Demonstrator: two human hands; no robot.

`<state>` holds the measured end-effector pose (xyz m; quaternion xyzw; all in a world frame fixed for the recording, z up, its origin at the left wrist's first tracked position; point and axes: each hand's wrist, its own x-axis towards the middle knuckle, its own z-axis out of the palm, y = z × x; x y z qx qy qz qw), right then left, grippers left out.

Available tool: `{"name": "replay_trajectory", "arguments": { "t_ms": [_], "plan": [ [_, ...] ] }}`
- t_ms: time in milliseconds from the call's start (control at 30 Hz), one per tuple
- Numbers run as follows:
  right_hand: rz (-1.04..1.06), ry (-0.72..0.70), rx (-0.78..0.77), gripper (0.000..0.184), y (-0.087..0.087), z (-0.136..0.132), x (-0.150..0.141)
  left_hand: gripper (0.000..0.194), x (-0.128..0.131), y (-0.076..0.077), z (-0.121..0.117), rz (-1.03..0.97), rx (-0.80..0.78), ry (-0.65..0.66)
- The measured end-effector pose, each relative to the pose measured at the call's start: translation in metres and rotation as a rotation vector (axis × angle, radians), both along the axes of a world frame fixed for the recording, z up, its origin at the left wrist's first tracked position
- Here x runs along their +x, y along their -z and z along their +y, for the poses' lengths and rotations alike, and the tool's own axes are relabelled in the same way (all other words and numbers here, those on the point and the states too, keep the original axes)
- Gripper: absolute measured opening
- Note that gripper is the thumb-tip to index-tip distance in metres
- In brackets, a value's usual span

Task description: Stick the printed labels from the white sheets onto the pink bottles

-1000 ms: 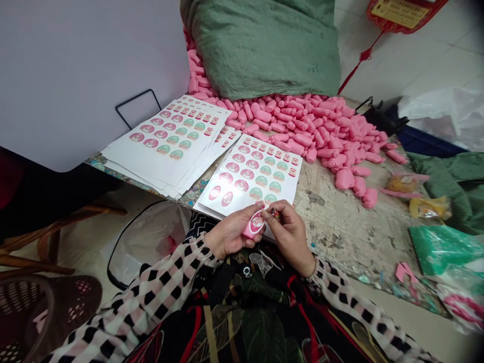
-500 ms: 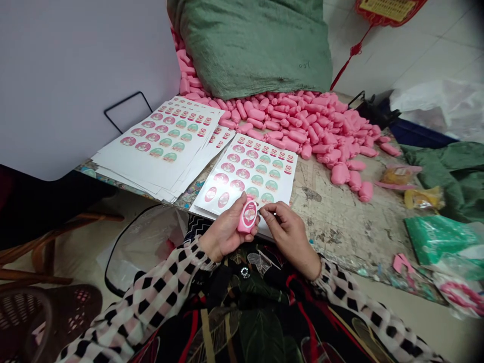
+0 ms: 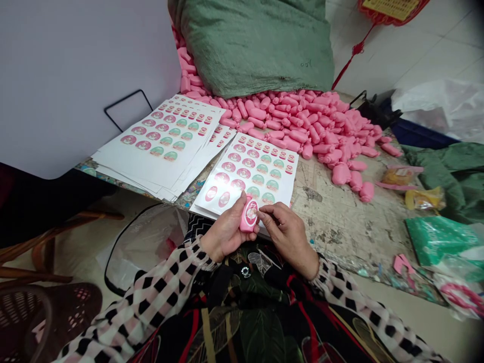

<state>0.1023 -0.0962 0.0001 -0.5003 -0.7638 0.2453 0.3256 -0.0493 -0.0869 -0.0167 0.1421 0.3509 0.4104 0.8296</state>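
My left hand [image 3: 228,233] is wrapped round a small pink plastic bottle [image 3: 247,227], tilted above my lap at the table's edge. On the bottle's face sits an oval pink-and-white sticker [image 3: 251,212]. My right hand [image 3: 289,233] has its thumb and forefinger pinched together at the sticker's right edge. Whether those fingertips grip the sticker or only touch it is hidden. Just behind the bottle lies a sheet of stickers [image 3: 247,169], with pink and green designs in rows and two ovals at its lower left.
More sticker sheets [image 3: 139,164] are stacked to the left. A heap of pink bottles [image 3: 302,121] spreads from under a green sack [image 3: 257,45]. On the right are a green packet [image 3: 438,237], a yellow packet [image 3: 425,198] and a pink piece [image 3: 403,264].
My right fingertips have moved slightly left, onto the sticker's edge. The bottle has turned a little in my left hand, which keeps its grip.
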Motion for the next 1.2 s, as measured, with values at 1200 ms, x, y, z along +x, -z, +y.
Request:
{"name": "replay_trajectory", "arguments": {
  "t_ms": [1200],
  "plan": [
    [0.235, 0.171, -0.080, 0.017, 0.008, -0.005, -0.006, 0.038, 0.005, -0.002, -0.007, 0.410, 0.344, -0.195]
  ]
}}
